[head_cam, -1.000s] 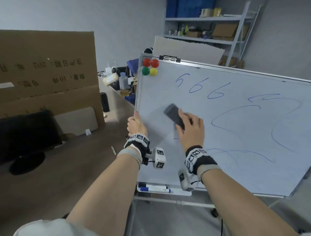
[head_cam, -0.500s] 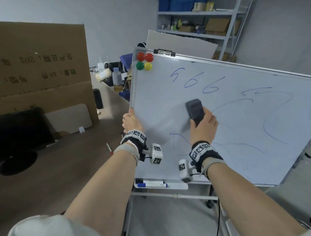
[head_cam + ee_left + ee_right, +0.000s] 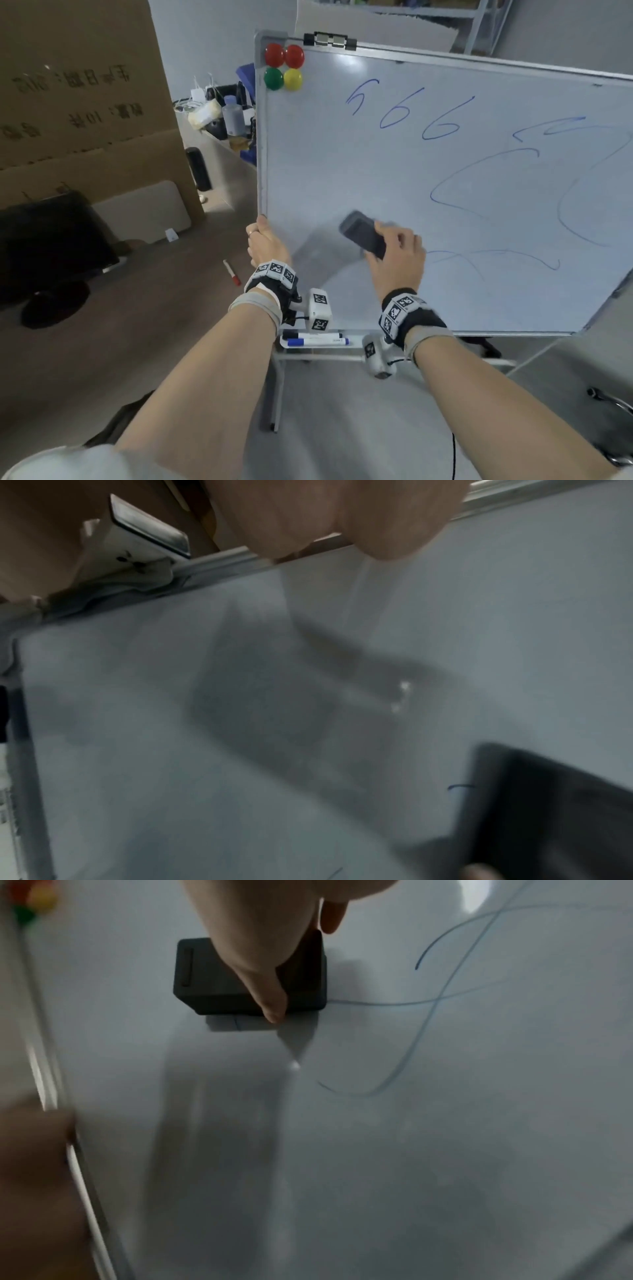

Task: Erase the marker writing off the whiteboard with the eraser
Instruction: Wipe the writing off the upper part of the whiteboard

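Observation:
A whiteboard on a stand fills the right of the head view. Blue marker writing reading "666" runs along its top, with looping blue lines lower right. My right hand grips a dark grey eraser and presses it flat on the board's lower left area. The right wrist view shows the eraser under my fingers, next to a blue line. My left hand grips the board's left frame edge. The eraser is blurred in the left wrist view.
Several round magnets sit in the board's top left corner. Two markers lie in the tray below. A red marker lies on the floor. Large cardboard boxes stand left, a cluttered desk behind, a black monitor at the left.
My right hand swept the eraser right and up, then back down and left to the lower left area. The short blue stroke at lower left is gone. My left hand kept its hold.

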Tool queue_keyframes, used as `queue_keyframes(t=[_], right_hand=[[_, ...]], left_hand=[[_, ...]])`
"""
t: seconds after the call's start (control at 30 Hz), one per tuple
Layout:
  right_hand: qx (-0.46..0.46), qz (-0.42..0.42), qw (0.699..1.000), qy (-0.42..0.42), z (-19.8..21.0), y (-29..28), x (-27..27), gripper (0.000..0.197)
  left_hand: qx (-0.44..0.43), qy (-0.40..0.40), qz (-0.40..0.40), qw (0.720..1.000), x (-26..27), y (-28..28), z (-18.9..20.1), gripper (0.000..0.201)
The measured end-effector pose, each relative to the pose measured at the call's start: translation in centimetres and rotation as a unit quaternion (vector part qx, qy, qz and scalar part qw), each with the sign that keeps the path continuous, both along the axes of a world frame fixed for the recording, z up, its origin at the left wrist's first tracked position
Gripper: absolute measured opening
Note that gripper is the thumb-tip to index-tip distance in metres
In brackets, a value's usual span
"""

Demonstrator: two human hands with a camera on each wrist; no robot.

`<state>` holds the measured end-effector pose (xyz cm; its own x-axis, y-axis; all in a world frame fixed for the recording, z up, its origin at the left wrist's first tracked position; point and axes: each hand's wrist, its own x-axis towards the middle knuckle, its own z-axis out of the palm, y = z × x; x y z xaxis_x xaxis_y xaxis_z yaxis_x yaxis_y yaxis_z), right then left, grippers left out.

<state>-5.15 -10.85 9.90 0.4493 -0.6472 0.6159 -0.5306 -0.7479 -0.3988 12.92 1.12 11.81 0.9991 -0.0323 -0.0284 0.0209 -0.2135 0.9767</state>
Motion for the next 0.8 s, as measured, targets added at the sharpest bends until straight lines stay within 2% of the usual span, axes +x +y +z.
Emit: queue_keyframes(t=[0.07, 0.1, 0.23, 0.3, 0.33, 0.4, 0.47, 0.53, 0.6, 0.7, 0.73, 0.8], right_hand=[[0.022, -0.017, 0.998, -0.048, 1.8, -0.4, 0.7, 0.06], [0.018, -0.014, 0.999, -0.032, 1.9, -0.1, 0.8, 0.061], [-0.028, 0.082, 0.988, 0.13, -2.7, 2.9, 0.8, 0.063], [-0.019, 0.091, 0.983, 0.158, -4.1, 3.3, 0.0, 0.062], [-0.008, 0.07, 0.988, 0.138, -3.8, 3.0, -0.3, 0.063], [0.025, -0.003, 0.999, 0.045, -2.1, 1.5, -0.8, 0.06], [0.063, -0.069, 0.995, -0.041, -0.2, -0.3, -1.1, 0.056], [0.088, -0.075, 0.992, -0.054, -0.3, -0.5, -1.3, 0.054], [0.1, -0.038, 0.994, 0.018, -2.6, 0.8, -1.6, 0.053], [0.108, 0.008, 0.98, 0.17, -6.2, 2.6, -2.2, 0.051], [0.108, 0.001, 0.979, 0.171, -6.4, 2.4, -2.4, 0.05], [0.106, -0.038, 0.988, 0.103, -5.7, 1.1, -2.7, 0.05]], left_hand=[[-0.003, -0.007, 0.009, 1.0, -0.2, 0.2, -0.2, 0.047], [-0.001, -0.009, 0.011, 1.0, -0.3, 0.1, -0.4, 0.046], [-0.001, -0.014, 0.003, 1.0, -0.2, 0.2, -0.4, 0.046], [0.016, -0.011, -0.003, 1.0, -0.1, 0.5, -0.5, 0.046], [0.022, -0.014, -0.003, 1.0, 0.0, 0.7, -0.6, 0.046], [0.027, -0.021, 0.0, 0.999, 0.1, 0.9, -0.8, 0.046], [0.017, -0.02, 0.002, 1.0, 0.1, 0.7, -0.9, 0.045], [0.008, -0.019, 0.004, 1.0, -0.2, 0.3, -1.1, 0.044], [0.013, -0.013, 0.021, 1.0, -0.7, 0.0, -1.5, 0.047], [0.057, 0.009, 0.073, 0.996, -1.6, 0.1, -3.1, 0.056], [0.067, 0.015, 0.086, 0.994, -1.9, 0.2, -3.8, 0.058], [0.066, 0.017, 0.101, 0.993, -2.1, 0.2, -5.1, 0.059]])
